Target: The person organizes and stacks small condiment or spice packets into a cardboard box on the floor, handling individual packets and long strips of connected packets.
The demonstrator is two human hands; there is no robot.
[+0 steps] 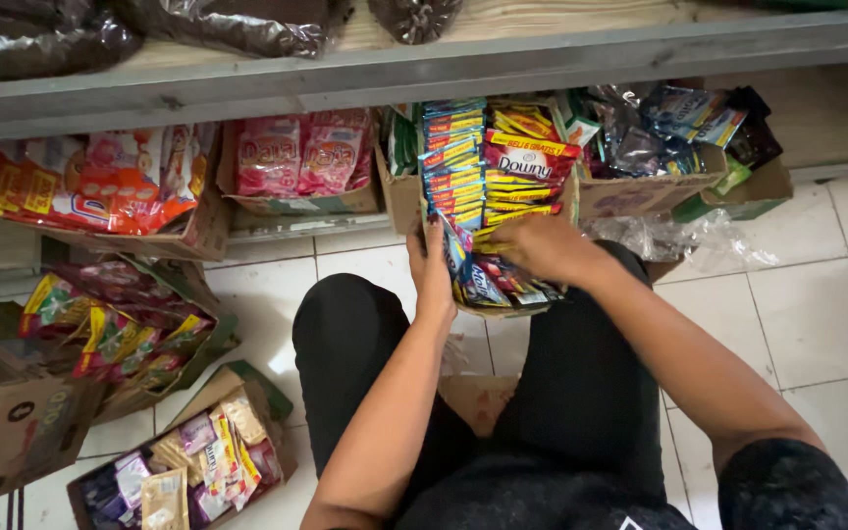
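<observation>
A cardboard box (399, 196) stands on the white tiled floor (817, 314) under the edge of a wooden shelf (424, 64), between the knees of a person in black trousers. It is packed with strips of small sachets: a row of blue sachets (451, 157) on its left side and a stack of red and yellow sachets (527, 162) on its right, with more loose ones spilling at the near end.

The left hand (431, 270) lies flat along the left side of the blue sachets, fingers straight and pressed against them, not curled round anything. The right hand (542, 245) rests on top of the red and yellow sachets with its fingers bent down over them; whether it actually pinches a sachet I cannot tell.

Just left of this box, another box holds pink packets (296, 157). Further left, a carton is filled with red and orange packets (100, 182). To the right, a box of dark and blue foil packs (679, 128) sits touching the middle box, with crumpled clear plastic (679, 240) on the floor in front of it. Near the left knee, a tilted box holds green, yellow and maroon sachets (120, 324), and a low box at the bottom holds purple and gold sachets (188, 461). Dark plastic bags (218, 25) lie on the shelf above.
</observation>
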